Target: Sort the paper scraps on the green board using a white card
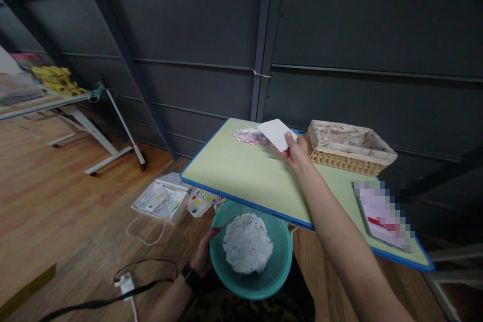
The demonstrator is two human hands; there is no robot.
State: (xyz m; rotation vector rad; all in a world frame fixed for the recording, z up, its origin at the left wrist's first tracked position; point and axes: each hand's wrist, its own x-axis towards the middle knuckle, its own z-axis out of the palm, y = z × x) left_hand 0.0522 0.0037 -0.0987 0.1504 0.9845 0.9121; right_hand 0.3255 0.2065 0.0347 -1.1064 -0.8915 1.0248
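Note:
My right hand (296,151) reaches over the table and pinches a flat white card (274,133), which has a small hole near one edge. Just left of the card, a little pile of white and pinkish paper scraps (247,135) lies on the tabletop. Below the table edge, my left hand (206,251) is closed on the rim of a round teal plastic basket (277,282). That basket sits at my lap and contains a heap of white paper scraps (248,244). The fingers under the rim are mostly hidden.
The pale green table (226,161) has a blue edge. A lined wicker basket (347,161) and a tablet-like flat object (383,216), partly blurred, lie on its right side. An open white box (162,201), a power strip (126,284) and cables are on the floor at left.

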